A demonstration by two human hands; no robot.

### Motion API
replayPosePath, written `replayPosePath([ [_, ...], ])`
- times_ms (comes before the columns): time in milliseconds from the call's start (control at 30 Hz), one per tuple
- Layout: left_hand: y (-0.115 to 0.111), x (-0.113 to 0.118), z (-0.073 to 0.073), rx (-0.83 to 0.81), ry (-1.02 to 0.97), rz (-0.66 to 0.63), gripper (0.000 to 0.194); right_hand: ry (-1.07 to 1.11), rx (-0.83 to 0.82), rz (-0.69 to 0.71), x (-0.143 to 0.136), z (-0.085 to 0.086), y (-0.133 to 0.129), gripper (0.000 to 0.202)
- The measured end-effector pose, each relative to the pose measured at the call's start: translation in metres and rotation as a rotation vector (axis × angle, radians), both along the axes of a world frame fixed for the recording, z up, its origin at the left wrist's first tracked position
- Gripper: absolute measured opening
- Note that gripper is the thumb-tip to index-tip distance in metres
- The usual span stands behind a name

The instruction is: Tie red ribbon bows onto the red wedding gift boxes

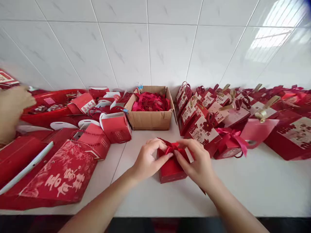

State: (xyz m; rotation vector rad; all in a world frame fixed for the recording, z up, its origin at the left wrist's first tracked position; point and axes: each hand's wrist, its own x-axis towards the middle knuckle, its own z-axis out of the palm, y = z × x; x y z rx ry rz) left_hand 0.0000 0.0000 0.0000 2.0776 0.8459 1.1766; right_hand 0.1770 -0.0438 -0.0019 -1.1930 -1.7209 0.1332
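A small red gift box (173, 170) stands on the white tabletop in front of me, with a red ribbon bow (171, 148) on its top. From the left, my left hand (152, 158) pinches the bow between thumb and fingers. My right hand (194, 158) grips the bow's other side the same way, its thumb close to the left thumb. A dark ribbon tail (202, 191) pokes out below my right wrist. The fingers cover part of the knot and the top of the box.
Behind the box stands an open cardboard carton (150, 120) full of red ribbons (152, 102). Red gift boxes (205, 134) crowd the right side. At left lie a large red gift bag (60, 176), small red boxes (116, 127) and a red basin (46, 111). Another person's blurred arm (12, 106) reaches in there.
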Motion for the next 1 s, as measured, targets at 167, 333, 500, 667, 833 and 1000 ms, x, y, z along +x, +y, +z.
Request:
replayPosePath([
  [167,0.0033,-0.0004,-0.0007,-0.012,-0.011,0.008,0.012,-0.040,0.099,0.040,-0.0011,0.0046,0.0003,0.013],
  [333,0.0020,-0.0025,-0.0019,0.021,0.006,0.010,0.015,-0.071,0.009,0.124,0.0009,0.0071,-0.0003,0.019],
  [500,0.0017,-0.0041,-0.0008,0.098,0.014,-0.005,0.014,-0.008,-0.068,0.217,0.0024,0.0072,0.0004,0.017],
  [667,0.0025,-0.0032,-0.0011,0.129,0.025,0.008,0.013,0.091,-0.185,0.241,0.0038,0.0056,0.0017,0.017],
  [833,0.0021,-0.0033,-0.0009,0.153,0.029,0.015,0.011,0.127,-0.260,0.219,0.0054,0.0018,0.0045,0.014],
  [1000,0.0038,-0.0057,0.0009,0.198,0.089,0.001,0.009,0.175,-0.322,0.166,0.0066,0.0010,0.0054,0.012],
])
